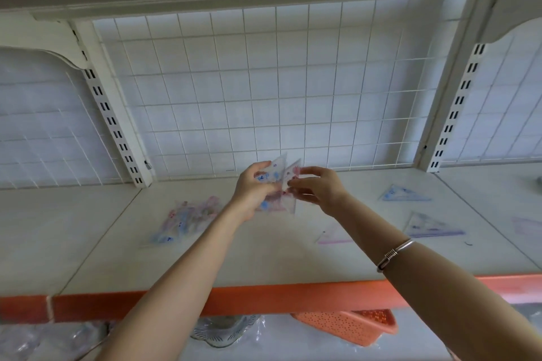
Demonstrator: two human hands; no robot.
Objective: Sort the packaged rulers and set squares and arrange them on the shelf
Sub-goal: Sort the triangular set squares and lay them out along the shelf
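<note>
Frankly, left hand (253, 190) and right hand (319, 187) grip blurred, half-covered set squares (285, 173).

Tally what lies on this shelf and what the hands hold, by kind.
Single set squares flat on the shelf: 4 (pink-edged one, blue one, purple-edged one, faint one at the right edge)
Pile of packets: 1
Held bundle, gripped by left hand and right hand: 1
Total: 6
</note>
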